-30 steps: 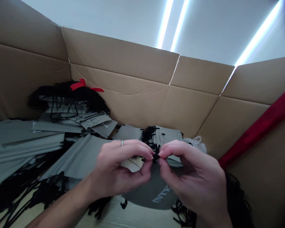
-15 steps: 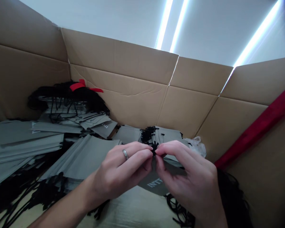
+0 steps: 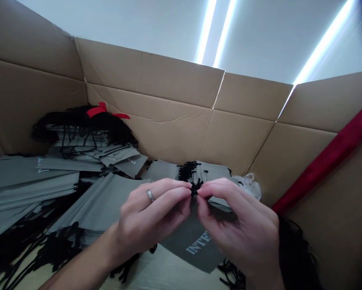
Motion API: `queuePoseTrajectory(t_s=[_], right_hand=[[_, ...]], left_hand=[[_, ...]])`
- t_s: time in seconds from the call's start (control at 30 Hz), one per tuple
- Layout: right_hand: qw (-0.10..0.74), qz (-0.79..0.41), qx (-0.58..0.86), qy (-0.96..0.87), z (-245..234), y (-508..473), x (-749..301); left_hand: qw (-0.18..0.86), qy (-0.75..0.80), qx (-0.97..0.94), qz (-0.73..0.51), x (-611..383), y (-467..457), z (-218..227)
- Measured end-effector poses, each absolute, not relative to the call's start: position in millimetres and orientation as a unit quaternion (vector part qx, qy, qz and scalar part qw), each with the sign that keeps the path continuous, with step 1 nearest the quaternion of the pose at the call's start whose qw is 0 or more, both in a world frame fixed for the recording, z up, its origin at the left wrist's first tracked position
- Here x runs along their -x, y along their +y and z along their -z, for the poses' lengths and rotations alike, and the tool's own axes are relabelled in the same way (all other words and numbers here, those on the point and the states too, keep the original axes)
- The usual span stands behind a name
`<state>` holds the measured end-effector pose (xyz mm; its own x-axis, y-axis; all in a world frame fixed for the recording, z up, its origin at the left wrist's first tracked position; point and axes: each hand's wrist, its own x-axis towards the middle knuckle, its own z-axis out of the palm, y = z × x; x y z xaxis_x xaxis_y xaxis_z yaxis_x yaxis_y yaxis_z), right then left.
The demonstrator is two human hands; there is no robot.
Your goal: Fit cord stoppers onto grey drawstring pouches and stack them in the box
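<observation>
Left fingers (image 3: 181,196) and right fingers (image 3: 205,189) pinch black cord (image 3: 194,189); grey lettered piece (image 3: 190,235) below; cardboard (image 3: 150,102) behind.

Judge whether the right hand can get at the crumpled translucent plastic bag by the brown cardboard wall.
Probably yes: the bag lies just beyond the right hand, and no barrier shows between them. That hand pinches black cord, though, and would likely need to let go first.

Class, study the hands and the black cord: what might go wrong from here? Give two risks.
The left hand and right hand pinch only a little black cord, so it may slip. Loose cords show close to the grey printed piece, so they might snag it.
</observation>
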<state>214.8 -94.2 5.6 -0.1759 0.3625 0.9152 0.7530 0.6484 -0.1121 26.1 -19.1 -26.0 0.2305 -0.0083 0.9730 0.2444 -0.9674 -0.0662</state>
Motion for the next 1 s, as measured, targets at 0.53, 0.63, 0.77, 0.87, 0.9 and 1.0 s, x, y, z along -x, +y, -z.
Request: queuePoseTrajectory(t_s=[0.53, 0.63, 0.77, 0.87, 0.9, 1.0], right_hand=[[0.557, 0.111, 0.339, -0.75, -1.3, -89.7, -216.4], [0.569, 0.068, 0.337, -0.747, 0.8, -89.3, -218.7], [0.582, 0.029, 0.327, -0.744, 1.3, -88.1, -219.4], [0.591, 0.02, 0.323, -0.739, 1.4, -87.3, -219.1], [0.593, 0.023, 0.325, -0.737, 1.5, -87.1, -219.2], [0.585, 0.055, 0.339, -0.735, 1.7, -87.0, -220.1]], left_hand=[[-0.07, -0.067, 0.727, 0.68, -41.5, -21.2, 23.4], [-0.147, -0.044, 0.731, 0.665, -39.6, -20.0, 19.2], [-0.212, -0.024, 0.738, 0.641, -35.9, -18.9, 14.1], [-0.236, -0.012, 0.744, 0.625, -35.0, -17.8, 12.6], [-0.245, -0.013, 0.746, 0.619, -35.0, -17.4, 12.8], [-0.24, -0.027, 0.75, 0.616, -35.5, -16.5, 15.2]])
